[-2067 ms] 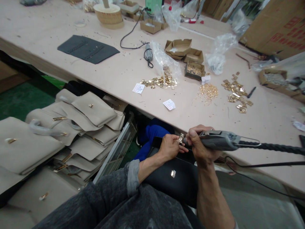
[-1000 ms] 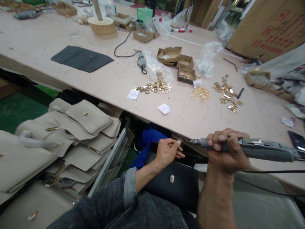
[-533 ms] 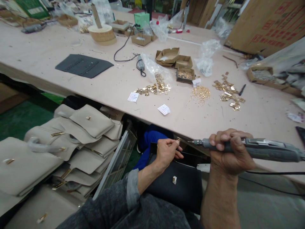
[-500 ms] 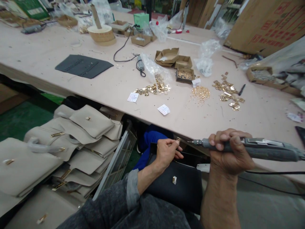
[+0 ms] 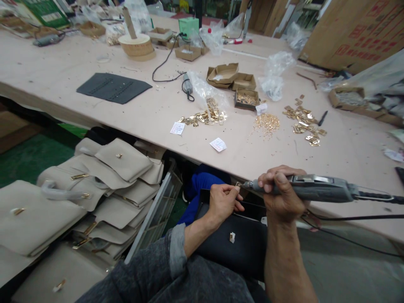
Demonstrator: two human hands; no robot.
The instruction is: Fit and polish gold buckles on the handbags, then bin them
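My left hand (image 5: 223, 201) pinches a small gold metal plate (image 5: 237, 184) between thumb and fingertips, just off the table's front edge. My right hand (image 5: 282, 191) is wrapped round a grey electric screwdriver (image 5: 322, 188), held level and pointing left. Its bit reaches the gold plate; whether it sits in a hole is too small to tell. Below my hands a black bag (image 5: 236, 248) lies on my lap, with a gold clasp (image 5: 232, 237) partly wrapped in white on its front.
Beige bags (image 5: 123, 162) are stacked at the left beside a grey crate (image 5: 154, 206). On the table (image 5: 176, 164) lie gold plates (image 5: 306, 122), a heap of tiny gold pieces (image 5: 267, 123), small cardboard boxes (image 5: 246, 99) and a black sheet (image 5: 114, 87). Cables (image 5: 353, 218) trail at the right.
My right hand has moved left with the electric screwdriver, bringing the bit up to the gold plate. My left hand has stayed nearly still, still pinching the plate.
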